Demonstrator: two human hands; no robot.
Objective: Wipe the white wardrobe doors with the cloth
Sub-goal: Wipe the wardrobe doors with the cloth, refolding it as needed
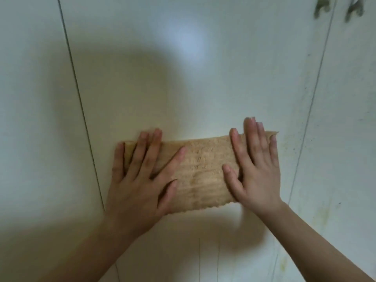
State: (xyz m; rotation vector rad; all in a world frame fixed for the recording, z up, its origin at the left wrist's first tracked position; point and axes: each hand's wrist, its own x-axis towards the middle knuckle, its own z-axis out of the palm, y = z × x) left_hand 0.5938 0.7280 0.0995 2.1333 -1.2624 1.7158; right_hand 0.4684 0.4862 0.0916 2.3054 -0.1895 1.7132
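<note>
A tan terry cloth [203, 171] lies spread flat against the middle white wardrobe door [183, 88]. My left hand [140, 180] presses flat on the cloth's left end, fingers spread and pointing up. My right hand [256, 165] presses flat on its right end, fingers spread; the fingertips reach past the cloth's top edge. Both palms pin the cloth to the door. The cloth's middle shows between my hands; its ends are hidden under them.
A thin dark seam [81, 110] separates this door from the left door [30, 119]. Another seam [311, 106] borders the right door [345, 139], which shows dark specks and yellowish stains. Two metal handles [323, 6] [355, 7] are at the top right.
</note>
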